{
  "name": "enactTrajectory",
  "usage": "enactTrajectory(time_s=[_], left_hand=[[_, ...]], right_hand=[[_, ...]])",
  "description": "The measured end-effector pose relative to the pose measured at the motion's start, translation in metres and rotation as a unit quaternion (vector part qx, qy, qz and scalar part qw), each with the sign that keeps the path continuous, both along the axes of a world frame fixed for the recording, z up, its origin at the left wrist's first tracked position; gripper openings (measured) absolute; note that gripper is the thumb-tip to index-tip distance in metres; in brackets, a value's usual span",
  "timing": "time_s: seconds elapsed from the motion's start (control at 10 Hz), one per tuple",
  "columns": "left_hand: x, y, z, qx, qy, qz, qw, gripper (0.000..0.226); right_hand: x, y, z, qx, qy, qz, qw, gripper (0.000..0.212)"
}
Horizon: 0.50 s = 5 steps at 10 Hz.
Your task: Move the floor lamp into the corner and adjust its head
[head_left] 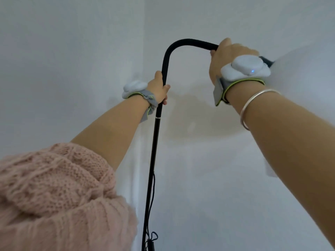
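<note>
Floor lamp, black, upright in the far wall corner: my left hand wraps its pole; my right hand clenches its bent gooseneck.

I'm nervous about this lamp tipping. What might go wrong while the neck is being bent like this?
The right hand pulls the bent neck sideways while only the left hand steadies the pole; if that grip slips, the lamp may lean or tip. The cord dangles loose along the pole and might snag. The base is out of view.
</note>
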State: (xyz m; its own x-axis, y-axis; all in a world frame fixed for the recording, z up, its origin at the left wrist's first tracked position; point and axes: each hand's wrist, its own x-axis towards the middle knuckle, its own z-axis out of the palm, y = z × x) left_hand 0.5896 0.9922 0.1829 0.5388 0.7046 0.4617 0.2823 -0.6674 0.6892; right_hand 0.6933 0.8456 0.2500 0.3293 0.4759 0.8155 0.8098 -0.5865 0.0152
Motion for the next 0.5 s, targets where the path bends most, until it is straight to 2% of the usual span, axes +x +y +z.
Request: enactTrajectory(time_s=[0.1,0.2,0.3,0.4,0.5], left_hand=[[-0.008,-0.015,-0.02,0.03,0.082,0.041,0.995,0.044],[-0.02,-0.029,-0.035,0.069,0.112,0.067,0.989,0.067],[-0.03,-0.041,-0.042,0.114,0.189,0.116,0.968,0.075],[-0.052,-0.065,-0.046,0.147,0.29,0.151,0.934,0.06],[-0.065,-0.081,-0.044,0.17,0.338,0.191,0.906,0.05]], right_hand=[[-0.008,-0.013,-0.008,-0.001,-0.022,-0.018,1.0,0.028],[-0.015,-0.024,-0.009,-0.013,-0.04,-0.018,0.999,0.036],[-0.014,-0.029,-0.013,-0.009,-0.031,-0.025,0.999,0.037],[-0.015,-0.037,-0.021,0.011,-0.017,0.009,1.0,0.043],[-0.025,-0.041,-0.042,-0.027,-0.008,0.035,0.999,0.053]])
